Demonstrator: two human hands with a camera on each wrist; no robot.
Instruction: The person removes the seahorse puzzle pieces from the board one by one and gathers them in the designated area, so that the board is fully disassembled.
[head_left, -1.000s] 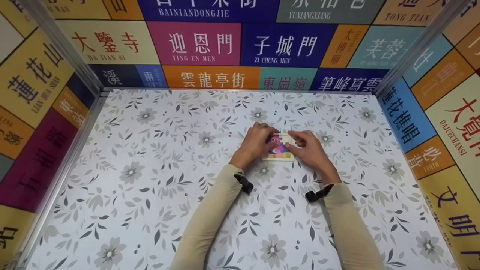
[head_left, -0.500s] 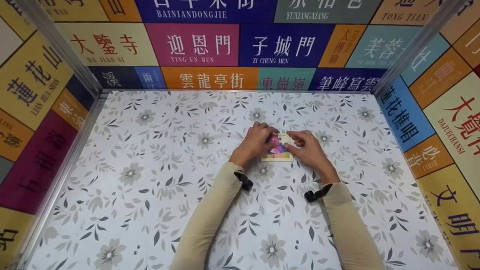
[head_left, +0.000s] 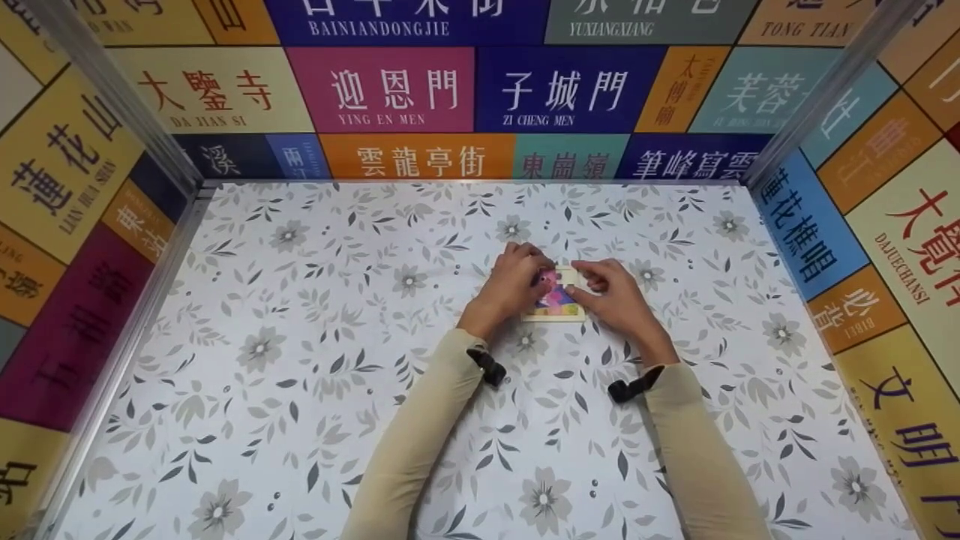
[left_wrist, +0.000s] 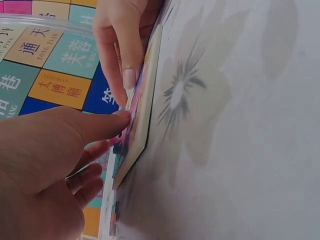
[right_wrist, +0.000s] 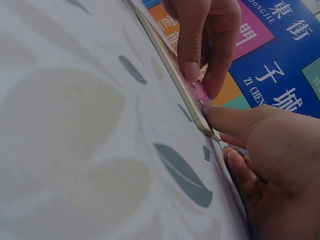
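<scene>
A small jigsaw puzzle (head_left: 556, 301) in a pale wooden frame lies flat on the table, showing a pink figure on blue and yellow. My left hand (head_left: 513, 286) holds its left side, thumb on the picture and curled fingers by the far edge. Over the right side, my right hand (head_left: 616, 297) has its thumb on the board and its bent index finger at the far right corner. In the left wrist view the frame's side (left_wrist: 144, 120) shows edge-on, both thumbs near each other. The hands hide parts of the picture; individual pieces are hard to make out.
The table (head_left: 300, 420) wears a white cloth printed with grey flowers and leaves. Panels with Chinese lettering (head_left: 405, 88) stand at the back and both sides. Black wrist cameras (head_left: 489, 366) sit on both cuffs.
The head view has shifted very slightly. Both hands keep practically the same place on the puzzle.
</scene>
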